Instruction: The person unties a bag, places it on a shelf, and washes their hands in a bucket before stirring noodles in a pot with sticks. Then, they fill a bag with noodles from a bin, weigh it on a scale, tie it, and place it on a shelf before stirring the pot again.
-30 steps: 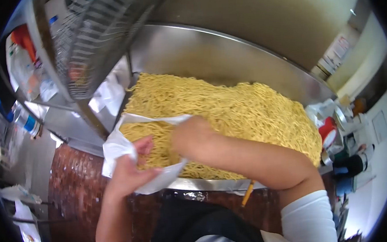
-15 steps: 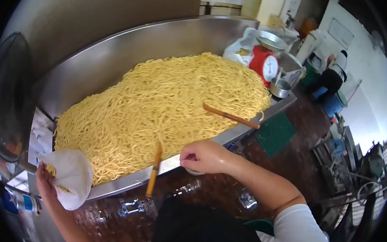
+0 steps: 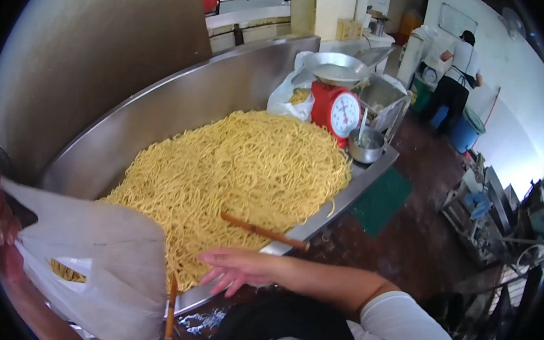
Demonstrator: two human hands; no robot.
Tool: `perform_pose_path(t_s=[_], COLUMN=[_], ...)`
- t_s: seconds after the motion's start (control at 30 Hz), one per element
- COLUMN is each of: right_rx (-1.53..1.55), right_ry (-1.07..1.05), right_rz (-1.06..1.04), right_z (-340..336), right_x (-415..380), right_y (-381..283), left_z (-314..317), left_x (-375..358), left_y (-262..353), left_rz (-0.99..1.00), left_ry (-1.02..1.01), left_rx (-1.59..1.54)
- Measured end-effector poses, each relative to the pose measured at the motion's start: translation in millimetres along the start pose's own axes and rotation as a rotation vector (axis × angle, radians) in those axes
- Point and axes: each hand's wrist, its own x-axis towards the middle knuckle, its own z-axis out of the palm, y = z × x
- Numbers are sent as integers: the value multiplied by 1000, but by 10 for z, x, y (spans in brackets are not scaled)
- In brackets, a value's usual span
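Note:
In the head view, my left hand (image 3: 4, 217) at the far left holds up a white plastic bag (image 3: 118, 254) by its handle. The bag hangs spread over the near left corner of the metal trough, and noodles show through a gap in it. A large heap of yellow noodles (image 3: 240, 165) fills the trough. My right hand (image 3: 237, 269) is above the trough's near rim, fingers apart and holding nothing. Close to it, a brown wooden stick (image 3: 263, 231) lies across the noodles and the rim. Another wooden stick (image 3: 171, 310) rests over the rim beside the bag.
On the trough's right end stand a red dial scale (image 3: 337, 113) with a metal pan, a small metal pot (image 3: 366, 145) and another plastic bag (image 3: 292, 100). A green mat (image 3: 383, 200) lies on the floor. A person (image 3: 459, 77) stands by a blue barrel (image 3: 467, 132) at the back right.
The view has turned left and up. My left hand has risen, and the bag now looks larger and more spread out. My right hand has opened from a closed shape.

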Motion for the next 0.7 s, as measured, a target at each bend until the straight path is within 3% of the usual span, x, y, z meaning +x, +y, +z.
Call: perform_pose_path(t_s=[0.07,0.1,0.17,0.3,0.33,0.37,0.4,0.47,0.53,0.6,0.7], right_rx=[535,517,398,311,311,261,206,210,214,189,192], right_ry=[-272,-276,-253,-130,-147,-26,97,154,210,378,458], right_rz=[-62,-65,-343,-529,-515,-584,-653,-663,-686,-779,-751], right_z=[-170,-366,-791,-1849,-2095,-2324,-2557,-3003,-3406,-3762,-4260], right_x=[-30,-149,-472,-1304,-1523,-1754,-1972,-2351,-2615,-2781,-2936], right_y=[-31,-140,-359,-744,-879,-1050,-1230,-1572,-1850,-2046,-2279], left_z=[786,1155,1982,3644,3966,4327,4616,5337,6259,6629,7063], left_x=[287,433,721,1418,1701,1971,2029,2100,2126,2390,2769], left_y=[-113,-176,-332,-748,-802,-856,-981,-1143,-1309,-1450,-1763], left_rz=[-6,-11,-25,-87,-170,-286,-161,-25,-117,-210,-329], left_ry=[-104,-156,-272,-510,-697,-890,-617,-337,-126,-104,-89], left_rx=[-25,-39,-68,-143,-168,-166,-193,-213,-124,-136,-155])
